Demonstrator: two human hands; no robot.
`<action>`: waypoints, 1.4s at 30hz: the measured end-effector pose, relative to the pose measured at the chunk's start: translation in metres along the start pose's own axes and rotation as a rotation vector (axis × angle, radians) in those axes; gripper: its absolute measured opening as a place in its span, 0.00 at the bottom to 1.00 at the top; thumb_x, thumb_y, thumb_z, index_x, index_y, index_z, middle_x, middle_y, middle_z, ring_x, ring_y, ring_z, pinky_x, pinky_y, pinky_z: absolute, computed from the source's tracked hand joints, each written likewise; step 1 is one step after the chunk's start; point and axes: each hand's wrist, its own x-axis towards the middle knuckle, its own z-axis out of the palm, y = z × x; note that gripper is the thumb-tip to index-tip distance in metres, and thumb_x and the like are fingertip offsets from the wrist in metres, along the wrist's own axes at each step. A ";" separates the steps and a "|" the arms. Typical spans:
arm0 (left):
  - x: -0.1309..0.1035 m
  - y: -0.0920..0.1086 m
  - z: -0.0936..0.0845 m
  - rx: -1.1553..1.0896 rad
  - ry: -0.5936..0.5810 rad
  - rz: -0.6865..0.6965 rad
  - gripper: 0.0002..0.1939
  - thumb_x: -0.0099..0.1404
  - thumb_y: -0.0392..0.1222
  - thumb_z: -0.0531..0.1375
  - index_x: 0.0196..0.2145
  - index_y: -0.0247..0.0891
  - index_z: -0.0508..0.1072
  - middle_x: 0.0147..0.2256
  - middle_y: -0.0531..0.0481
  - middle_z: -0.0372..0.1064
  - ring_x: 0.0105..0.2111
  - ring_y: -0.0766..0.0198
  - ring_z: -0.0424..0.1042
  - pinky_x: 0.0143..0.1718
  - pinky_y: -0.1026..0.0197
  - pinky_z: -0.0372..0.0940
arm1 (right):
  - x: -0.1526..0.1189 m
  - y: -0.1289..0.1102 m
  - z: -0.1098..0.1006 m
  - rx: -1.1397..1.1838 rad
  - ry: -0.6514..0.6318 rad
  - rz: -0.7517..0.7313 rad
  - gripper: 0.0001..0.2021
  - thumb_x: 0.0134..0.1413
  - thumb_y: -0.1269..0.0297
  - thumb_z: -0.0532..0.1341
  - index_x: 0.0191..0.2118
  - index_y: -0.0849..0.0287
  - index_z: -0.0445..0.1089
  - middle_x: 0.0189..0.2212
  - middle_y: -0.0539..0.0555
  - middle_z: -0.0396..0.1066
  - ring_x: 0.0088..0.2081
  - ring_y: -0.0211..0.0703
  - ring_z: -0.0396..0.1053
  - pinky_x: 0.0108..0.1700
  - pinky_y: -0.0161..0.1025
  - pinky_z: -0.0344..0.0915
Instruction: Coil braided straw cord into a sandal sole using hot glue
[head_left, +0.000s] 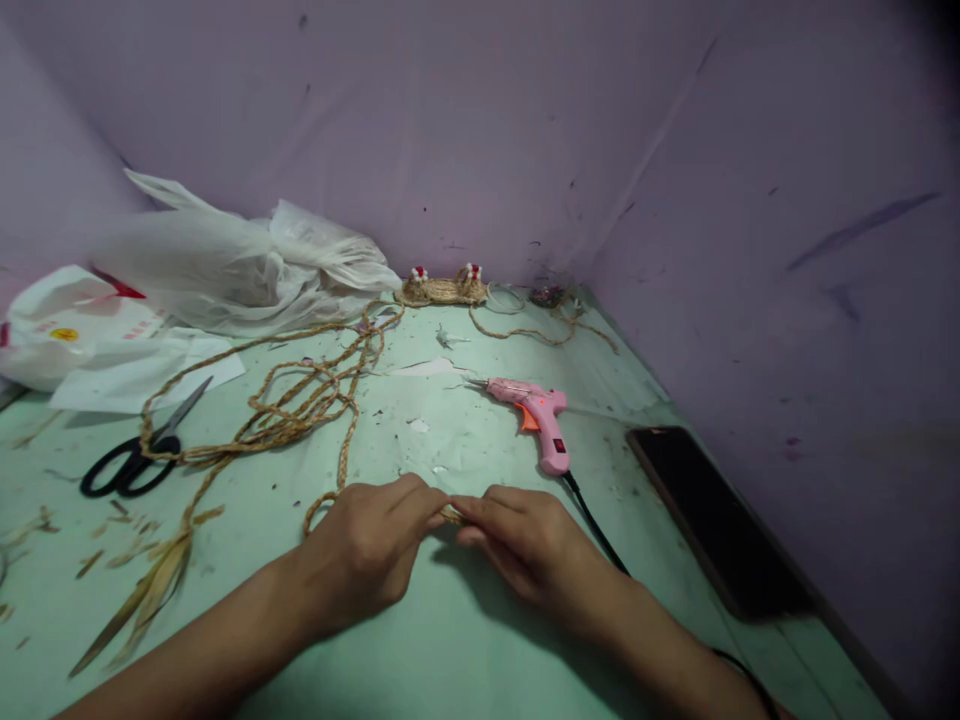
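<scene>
1. Both hands, left (365, 553) and right (525, 545), pinch a braided rope (300, 405) end between fingertips near the bench (420, 650) front edge.
2. Plastic bags (225, 260) fill the far left corner.
3. Phone (712, 515) lies along the right edge.
4. Scissors (135, 455) lie left; pink glue gun (532, 410) mid-bench.

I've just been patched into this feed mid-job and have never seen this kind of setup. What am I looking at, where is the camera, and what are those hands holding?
There is no machine: one camera sits on a person's head, looking down at their bare hands. The left hand and right hand meet over a pale green table, pinching one end of a braided straw rope between their fingertips. The rope trails away to the left in loose loops. Black scissors lie left, a pink glue gun ahead, a dark phone right. Plastic bags and a small woven piece sit by the back wall.
</scene>
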 end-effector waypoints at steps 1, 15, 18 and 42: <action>0.000 0.000 0.000 0.002 0.012 -0.009 0.09 0.64 0.30 0.51 0.40 0.36 0.67 0.27 0.52 0.67 0.25 0.65 0.68 0.24 0.64 0.61 | 0.000 0.000 -0.001 0.031 -0.028 0.019 0.16 0.64 0.60 0.48 0.41 0.65 0.70 0.22 0.51 0.63 0.23 0.36 0.60 0.25 0.32 0.55; -0.002 -0.004 0.001 0.091 0.115 0.006 0.22 0.67 0.34 0.50 0.58 0.31 0.54 0.29 0.50 0.71 0.25 0.66 0.70 0.25 0.65 0.65 | 0.000 0.004 -0.004 0.215 -0.070 0.137 0.12 0.62 0.64 0.52 0.42 0.60 0.71 0.24 0.51 0.70 0.25 0.36 0.66 0.29 0.32 0.60; -0.005 -0.005 0.001 0.119 0.113 0.053 0.21 0.66 0.32 0.52 0.56 0.30 0.57 0.28 0.49 0.71 0.25 0.65 0.70 0.24 0.64 0.65 | 0.001 0.003 -0.005 0.230 -0.067 0.153 0.12 0.62 0.64 0.52 0.37 0.60 0.71 0.23 0.50 0.69 0.24 0.35 0.66 0.29 0.32 0.59; -0.003 -0.006 -0.002 0.080 0.035 0.022 0.12 0.61 0.29 0.52 0.43 0.32 0.68 0.27 0.47 0.68 0.25 0.62 0.68 0.22 0.61 0.64 | 0.000 0.003 -0.002 0.138 0.012 0.088 0.12 0.61 0.67 0.52 0.39 0.63 0.72 0.20 0.51 0.67 0.23 0.36 0.64 0.26 0.32 0.58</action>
